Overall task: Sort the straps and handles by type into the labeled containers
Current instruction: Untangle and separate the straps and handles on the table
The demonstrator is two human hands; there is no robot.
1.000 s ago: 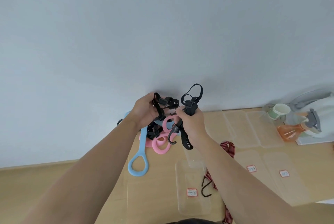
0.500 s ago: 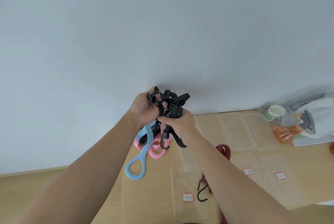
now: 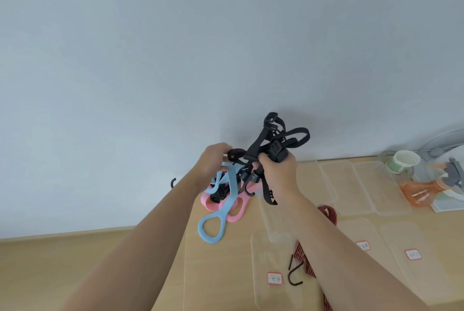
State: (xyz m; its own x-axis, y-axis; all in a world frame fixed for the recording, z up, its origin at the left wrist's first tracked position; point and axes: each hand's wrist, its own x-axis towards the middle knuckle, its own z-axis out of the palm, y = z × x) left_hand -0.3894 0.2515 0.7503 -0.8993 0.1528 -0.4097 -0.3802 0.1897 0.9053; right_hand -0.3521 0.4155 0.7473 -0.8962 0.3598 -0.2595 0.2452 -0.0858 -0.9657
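My right hand grips a tangle of black buckle straps, lifted above the table by the wall. A black hook dangles from the tangle. My left hand pinches a black strap end at the tangle's left side. Below them lie a blue loop handle and pink loop handles with more black straps on top. A red-and-black bungee cord with a metal hook lies partly in a clear labeled container.
Several clear containers with red-edged labels cover the wooden table on the right. A paper cup, an orange spray bottle and a white object stand at the far right. A black hook peeks out beside my left forearm.
My right hand has drawn the black strap tangle up and to the right, away from my left hand. The strap loops now spread out above my right fist.
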